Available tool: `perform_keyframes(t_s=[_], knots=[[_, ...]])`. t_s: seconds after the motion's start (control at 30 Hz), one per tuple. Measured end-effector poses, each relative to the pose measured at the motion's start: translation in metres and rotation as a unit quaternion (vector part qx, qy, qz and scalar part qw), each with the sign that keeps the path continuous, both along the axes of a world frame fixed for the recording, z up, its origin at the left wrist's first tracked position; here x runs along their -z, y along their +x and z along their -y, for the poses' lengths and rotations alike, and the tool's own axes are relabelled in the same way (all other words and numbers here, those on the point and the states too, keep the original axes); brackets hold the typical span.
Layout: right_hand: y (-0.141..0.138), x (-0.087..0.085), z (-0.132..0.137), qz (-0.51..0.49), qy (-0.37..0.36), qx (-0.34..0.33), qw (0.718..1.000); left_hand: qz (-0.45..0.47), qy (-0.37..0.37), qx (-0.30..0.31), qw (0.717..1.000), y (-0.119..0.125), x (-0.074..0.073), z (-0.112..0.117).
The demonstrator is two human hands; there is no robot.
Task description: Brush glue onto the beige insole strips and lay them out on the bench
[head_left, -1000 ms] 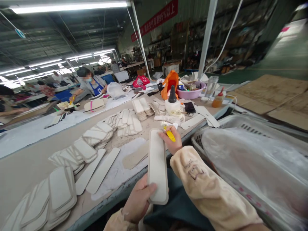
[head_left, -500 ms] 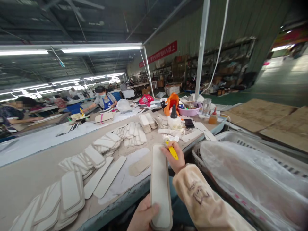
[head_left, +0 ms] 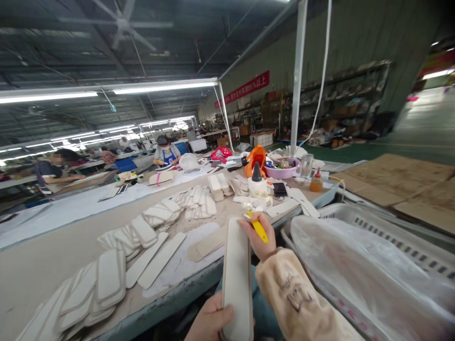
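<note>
My left hand (head_left: 213,316) grips the lower end of a long, pale strip with rounded corners (head_left: 236,274), thumb on its face. The strip stands tilted up over my lap, just off the table edge. My right hand (head_left: 261,234) is closed around a yellow-handled brush (head_left: 259,228); its whitish head is blurred. The fingertips of that hand touch the strip's upper edge. Two loose pale strips (head_left: 161,260) lie on the table to the left, beside fanned rows of similar pieces (head_left: 110,274). Thin beige strips (head_left: 208,244) lie close to the held one.
A white bottle with a black nozzle (head_left: 257,182) stands beyond my right hand. Behind it are an orange bag (head_left: 254,158), a purple basin (head_left: 282,171) and a small amber bottle (head_left: 316,181). A plastic-lined basket (head_left: 355,265) is at right. Co-workers (head_left: 166,152) sit across the table.
The view has shifted slightly, so the scene sits lower and more to the right. Both hands keep their hold on the strip and brush. The co-worker across has drawn an outstretched arm in.
</note>
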State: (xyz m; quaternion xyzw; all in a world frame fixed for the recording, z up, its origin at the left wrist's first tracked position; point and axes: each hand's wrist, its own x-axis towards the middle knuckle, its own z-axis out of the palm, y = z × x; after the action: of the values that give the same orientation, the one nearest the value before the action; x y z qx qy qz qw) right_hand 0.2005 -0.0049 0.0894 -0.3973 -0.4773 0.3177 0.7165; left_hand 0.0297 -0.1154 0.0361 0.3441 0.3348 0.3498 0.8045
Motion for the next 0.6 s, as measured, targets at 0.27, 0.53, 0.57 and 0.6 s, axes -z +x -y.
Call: perform_keyframes(t_s=[0.27,0.53,0.57,0.6], knots=[[0.0,0.005,-0.018,0.036,-0.001,-0.04,0.999,0.025,-0.026,-0.089,0.995,0.012,-0.014,0.0],[-0.03,0.02,-0.046,0.037,-0.032,-0.101,0.994,-0.029,-0.038,-0.151,0.987,0.004,-0.003,-0.038],[-0.032,0.02,-0.046,0.045,-0.035,-0.095,0.994,-0.028,-0.046,-0.154,0.987,0.002,0.001,-0.04],[-0.033,0.021,-0.045,0.059,-0.04,-0.081,0.994,-0.025,-0.056,-0.157,0.986,-0.001,0.006,-0.042]])
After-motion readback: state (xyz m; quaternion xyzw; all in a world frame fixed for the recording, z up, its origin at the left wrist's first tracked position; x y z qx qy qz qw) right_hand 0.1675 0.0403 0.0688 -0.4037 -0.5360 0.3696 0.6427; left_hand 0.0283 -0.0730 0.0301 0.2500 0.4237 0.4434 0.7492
